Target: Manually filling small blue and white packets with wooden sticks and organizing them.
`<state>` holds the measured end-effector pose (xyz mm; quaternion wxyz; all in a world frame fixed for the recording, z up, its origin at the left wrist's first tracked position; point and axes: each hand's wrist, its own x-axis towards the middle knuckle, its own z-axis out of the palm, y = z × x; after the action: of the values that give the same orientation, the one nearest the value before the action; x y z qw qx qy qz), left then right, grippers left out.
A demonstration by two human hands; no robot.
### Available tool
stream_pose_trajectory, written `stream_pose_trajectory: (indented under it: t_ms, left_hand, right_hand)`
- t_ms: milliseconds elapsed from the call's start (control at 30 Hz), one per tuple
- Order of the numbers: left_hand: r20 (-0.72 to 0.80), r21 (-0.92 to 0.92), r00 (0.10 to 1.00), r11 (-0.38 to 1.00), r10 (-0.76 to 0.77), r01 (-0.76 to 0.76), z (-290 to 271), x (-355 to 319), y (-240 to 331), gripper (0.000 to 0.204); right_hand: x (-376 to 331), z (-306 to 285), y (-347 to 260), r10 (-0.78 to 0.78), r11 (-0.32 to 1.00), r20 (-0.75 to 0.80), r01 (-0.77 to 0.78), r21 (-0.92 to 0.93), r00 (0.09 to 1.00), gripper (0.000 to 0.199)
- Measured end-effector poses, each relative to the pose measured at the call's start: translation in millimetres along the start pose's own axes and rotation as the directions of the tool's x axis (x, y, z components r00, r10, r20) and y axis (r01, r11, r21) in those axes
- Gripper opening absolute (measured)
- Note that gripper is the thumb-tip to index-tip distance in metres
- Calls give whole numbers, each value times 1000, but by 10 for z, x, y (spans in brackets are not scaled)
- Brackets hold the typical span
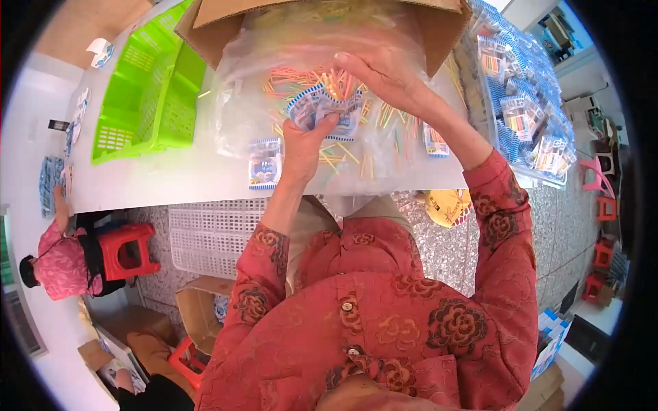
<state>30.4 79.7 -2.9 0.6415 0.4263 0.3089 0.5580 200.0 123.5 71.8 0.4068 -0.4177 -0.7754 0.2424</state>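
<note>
My left hand (302, 147) is closed round small clear packets (307, 106) with blue striped edges. Thin pastel sticks (336, 85) stand out of the top of one of them. My right hand (397, 81) hovers just above and right of these sticks, its thumb stretched out to the left and its other fingers partly blurred; I see nothing gripped in it. Loose pink, yellow and green sticks (288, 79) lie on the clear plastic sheet (233, 103) around both hands. A flat packet (265, 164) lies left of my left wrist, and another packet (435, 140) under my right forearm.
An open cardboard box (439, 34) stands at the far side, the plastic sheet spilling from it. On the left is a green basket (147, 103); on the right, a bin heaped with filled packets (524, 113). Below the table edge are a white crate (212, 233) and red stool (127, 253), with a co-worker (65, 267) nearby.
</note>
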Motion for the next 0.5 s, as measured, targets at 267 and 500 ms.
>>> stream_pose_trajectory:
  t_ms: [267, 500]
  left_hand:
    - [-10, -36, 998, 998, -60, 59, 75, -46, 28, 19]
    - [-109, -86, 994, 996, -29, 20, 152, -59, 134, 17]
  right_hand:
    - [-72, 51, -86, 29, 985, 189, 4, -171, 982, 37]
    - [-174, 162, -74, 133, 958, 66, -145, 247, 989, 37]
